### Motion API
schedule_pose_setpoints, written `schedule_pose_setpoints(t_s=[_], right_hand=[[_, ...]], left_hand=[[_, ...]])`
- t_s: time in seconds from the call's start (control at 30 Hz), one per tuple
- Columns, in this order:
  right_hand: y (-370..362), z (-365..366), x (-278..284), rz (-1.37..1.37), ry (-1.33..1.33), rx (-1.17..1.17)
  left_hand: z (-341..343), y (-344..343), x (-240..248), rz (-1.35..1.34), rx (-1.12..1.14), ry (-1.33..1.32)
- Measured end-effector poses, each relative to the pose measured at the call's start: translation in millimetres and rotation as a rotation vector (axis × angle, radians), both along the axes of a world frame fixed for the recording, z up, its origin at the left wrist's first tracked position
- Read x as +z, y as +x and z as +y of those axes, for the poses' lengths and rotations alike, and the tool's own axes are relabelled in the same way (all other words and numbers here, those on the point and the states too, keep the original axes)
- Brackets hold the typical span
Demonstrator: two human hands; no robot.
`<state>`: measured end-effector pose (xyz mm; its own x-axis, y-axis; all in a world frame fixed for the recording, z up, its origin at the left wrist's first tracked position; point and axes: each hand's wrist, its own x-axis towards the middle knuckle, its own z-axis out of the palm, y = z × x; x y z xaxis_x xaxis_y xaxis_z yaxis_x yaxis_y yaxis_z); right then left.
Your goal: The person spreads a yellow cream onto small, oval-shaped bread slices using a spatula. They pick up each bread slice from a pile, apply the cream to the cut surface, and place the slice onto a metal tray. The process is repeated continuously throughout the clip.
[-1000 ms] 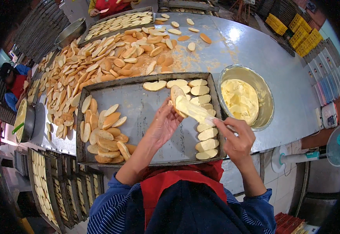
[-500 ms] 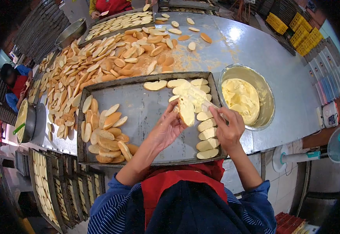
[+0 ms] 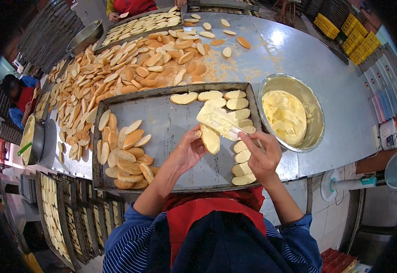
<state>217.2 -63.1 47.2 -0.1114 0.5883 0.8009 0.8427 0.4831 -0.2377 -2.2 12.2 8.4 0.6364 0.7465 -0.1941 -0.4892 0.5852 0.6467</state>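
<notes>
Over a dark metal baking tray [image 3: 164, 123], my left hand [image 3: 185, 154] grips an oval bread slice [image 3: 211, 142] by its edge, pale cream on its top. My right hand [image 3: 264, 159] is closed round the handle of a spreading spatula [image 3: 216, 118], whose cream-smeared blade lies across the slice's upper end. Cream-coated slices [image 3: 241, 169] form a column along the tray's right side, with a few more along the far edge. Plain bread slices [image 3: 128, 164] lie heaped at the tray's left. Right of the tray stands a steel bowl [image 3: 316, 119] of pale yellow cream [image 3: 282, 111].
A large pile of bread slices [image 3: 80, 109] covers the metal table [image 3: 326, 86] behind and left of the tray. Farther back, a person [image 3: 134, 6] stands by another filled tray. A second person [image 3: 25, 102] works at the left near a bowl [image 3: 35, 141]. Racked trays [image 3: 55, 209] stand lower left.
The spatula blade has swung left and now lies flatter across the slice's upper end. The slice has tilted and shifted slightly down in my left hand. The view has shifted a little.
</notes>
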Motion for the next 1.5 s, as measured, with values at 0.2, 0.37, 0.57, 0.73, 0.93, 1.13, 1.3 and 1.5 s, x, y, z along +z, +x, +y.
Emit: schedule_pose_setpoints(t_s=[0.2, 0.37, 0.57, 0.73, 0.93, 1.13, 1.3, 1.5], right_hand=[[2, 18, 1, -0.135, 0.055, -0.14], [-8, 10, 6, -0.134, 0.045, -0.029], [2, 15, 5, -0.078, 0.046, -0.129], [2, -6, 9, -0.182, 0.052, 0.002], [9, 11, 3, -0.16, 0.008, -0.179], [21, 4, 3, 0.002, 0.006, -0.265], [28, -11, -7, 0.127, -0.066, -0.292], [37, -27, -13, 0.185, -0.099, -0.349]], left_hand=[[-4, 1, 1, -0.036, -0.008, -0.055], [-3, -3, -7, -0.025, 0.084, -0.119], [1, -9, -14, -0.147, 0.048, -0.163], [2, -13, -10, -0.161, 0.086, -0.218], [2, -14, -13, -0.083, 0.046, -0.157], [40, -37, -26, 0.16, 0.108, 0.132], [91, -48, -66, 0.786, 0.238, 0.449], [119, -30, -76, 1.233, 0.268, 1.0]])
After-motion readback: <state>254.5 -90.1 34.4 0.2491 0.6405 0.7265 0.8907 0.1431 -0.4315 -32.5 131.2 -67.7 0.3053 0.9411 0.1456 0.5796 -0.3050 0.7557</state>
